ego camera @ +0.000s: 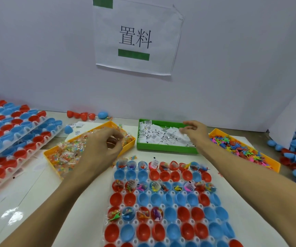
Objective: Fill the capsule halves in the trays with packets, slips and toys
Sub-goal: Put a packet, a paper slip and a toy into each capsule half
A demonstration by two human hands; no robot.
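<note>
— Trays [10,129] of red and blue capsule halves are stacked at the left edge of the frame. What comes next, moving right?

— The yellow bin [126,146] of candy packets [67,154], left of centre. The left hand [99,148] hangs over it, fingers curled down with the tips drawn toward the thumb among the packets; it looks to be pinching one, though I cannot tell for sure.

— And the tray being filled?

— That working tray [168,202] sits low in the centre on the tabletop, below and right of the left hand, its long axis running away from the camera. Some rows already hold packets, slips and toys; the fifth row stops partway, so the next empty cups lie toward the lower middle, nearer the left hand.

— Further right?

— The green bin [166,148] of white slips [161,136], above the tray. The right hand [195,131] reaches into its right end, fingers bent and touching the slips. Right again, a second yellow bin [275,166] holds small toys [239,148].
</note>
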